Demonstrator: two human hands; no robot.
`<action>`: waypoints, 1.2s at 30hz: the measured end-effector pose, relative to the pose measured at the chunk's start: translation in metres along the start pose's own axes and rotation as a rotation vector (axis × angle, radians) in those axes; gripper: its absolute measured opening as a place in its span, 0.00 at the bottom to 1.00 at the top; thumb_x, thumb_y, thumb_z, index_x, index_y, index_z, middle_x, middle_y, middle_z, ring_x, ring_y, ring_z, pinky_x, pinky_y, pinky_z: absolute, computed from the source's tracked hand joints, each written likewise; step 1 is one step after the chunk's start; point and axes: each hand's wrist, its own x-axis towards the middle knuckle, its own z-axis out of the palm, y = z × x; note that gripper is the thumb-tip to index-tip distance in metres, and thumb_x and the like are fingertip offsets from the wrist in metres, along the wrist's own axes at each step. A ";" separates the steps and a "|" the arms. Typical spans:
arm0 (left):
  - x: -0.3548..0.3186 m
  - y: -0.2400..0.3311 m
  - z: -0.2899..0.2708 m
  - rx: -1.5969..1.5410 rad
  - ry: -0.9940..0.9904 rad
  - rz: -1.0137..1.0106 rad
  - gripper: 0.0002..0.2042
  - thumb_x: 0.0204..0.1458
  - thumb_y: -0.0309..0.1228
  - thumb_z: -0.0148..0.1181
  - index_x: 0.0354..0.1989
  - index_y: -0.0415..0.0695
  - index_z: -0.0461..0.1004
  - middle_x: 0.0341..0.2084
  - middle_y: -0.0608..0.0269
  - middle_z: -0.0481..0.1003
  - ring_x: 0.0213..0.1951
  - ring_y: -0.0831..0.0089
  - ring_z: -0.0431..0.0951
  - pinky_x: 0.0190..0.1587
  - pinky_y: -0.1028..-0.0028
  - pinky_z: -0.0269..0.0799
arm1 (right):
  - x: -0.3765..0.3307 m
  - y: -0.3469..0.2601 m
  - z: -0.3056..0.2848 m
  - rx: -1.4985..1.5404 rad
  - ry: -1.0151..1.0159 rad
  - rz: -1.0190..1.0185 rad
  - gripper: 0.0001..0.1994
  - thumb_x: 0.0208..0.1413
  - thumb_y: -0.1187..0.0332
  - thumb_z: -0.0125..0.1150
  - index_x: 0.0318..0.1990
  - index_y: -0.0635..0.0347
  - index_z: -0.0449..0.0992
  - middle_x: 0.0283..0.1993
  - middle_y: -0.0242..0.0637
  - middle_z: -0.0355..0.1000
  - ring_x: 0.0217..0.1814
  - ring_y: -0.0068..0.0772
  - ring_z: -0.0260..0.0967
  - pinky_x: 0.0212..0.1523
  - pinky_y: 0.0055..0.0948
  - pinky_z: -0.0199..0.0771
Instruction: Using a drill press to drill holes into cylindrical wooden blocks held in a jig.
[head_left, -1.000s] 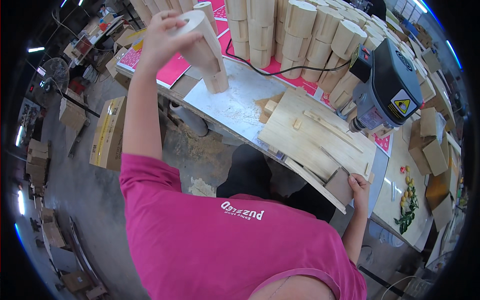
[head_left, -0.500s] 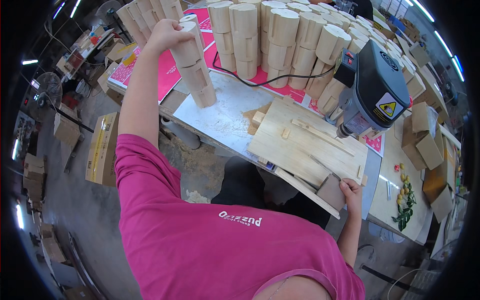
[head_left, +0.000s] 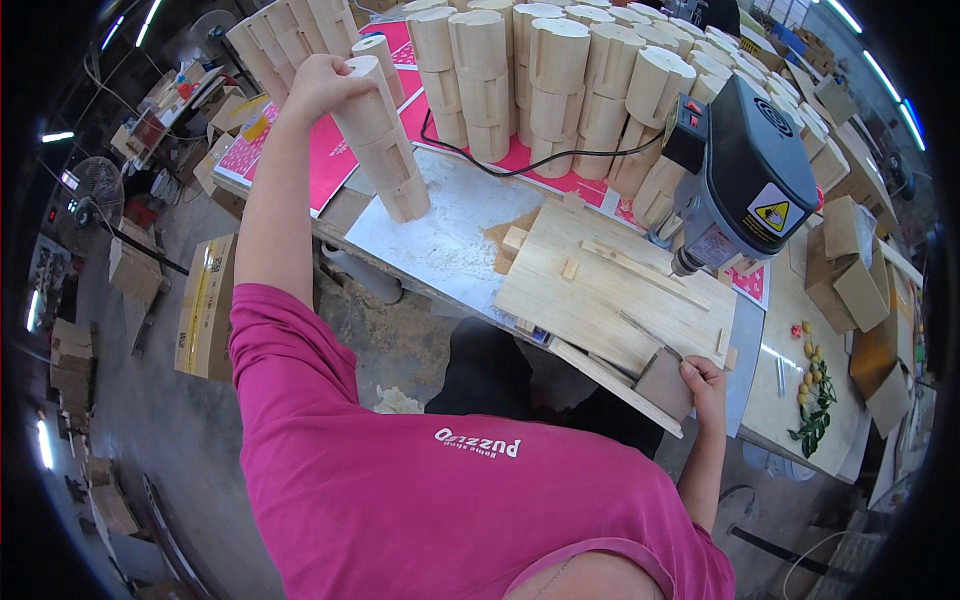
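Left hand (head_left: 325, 87) grips the wooden stack (head_left: 384, 143) to its four o'clock; right hand (head_left: 706, 385) pinches brown plate (head_left: 663, 384) to its nine!

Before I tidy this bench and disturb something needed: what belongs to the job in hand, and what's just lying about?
Seemingly in use:
- wooden cylinder stack, left hand at its top
- brown piece, right hand at its edge
- wooden board
- drill

Probably lying about:
- leafy sprig with yellow fruits
- open cardboard box

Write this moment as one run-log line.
left hand: touching top block of wooden stack | stack: standing on white sheet | right hand: holding brown flat piece | drill: chuck near wooden board
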 end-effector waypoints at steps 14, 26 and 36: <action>-0.026 0.002 0.007 -0.153 0.270 0.050 0.38 0.27 0.45 0.73 0.45 0.30 0.67 0.39 0.46 0.71 0.39 0.62 0.74 0.40 0.69 0.72 | -0.002 0.001 0.000 0.014 0.002 0.004 0.11 0.47 0.66 0.65 0.34 0.64 0.76 0.28 0.24 0.70 0.31 0.14 0.62 0.33 0.17 0.62; -0.070 -0.059 0.100 -0.639 0.212 -0.072 0.51 0.24 0.38 0.77 0.57 0.36 0.49 0.50 0.48 0.63 0.51 0.60 0.67 0.50 0.67 0.68 | 0.001 0.003 0.000 0.012 -0.010 -0.003 0.11 0.47 0.66 0.65 0.34 0.64 0.76 0.29 0.25 0.71 0.31 0.15 0.62 0.34 0.17 0.62; -0.076 -0.030 0.105 -0.639 0.307 -0.228 0.38 0.27 0.33 0.74 0.48 0.32 0.57 0.43 0.49 0.69 0.45 0.62 0.72 0.46 0.67 0.70 | 0.002 0.002 -0.001 -0.040 0.004 -0.017 0.11 0.47 0.65 0.65 0.34 0.64 0.77 0.28 0.25 0.71 0.31 0.15 0.62 0.34 0.17 0.62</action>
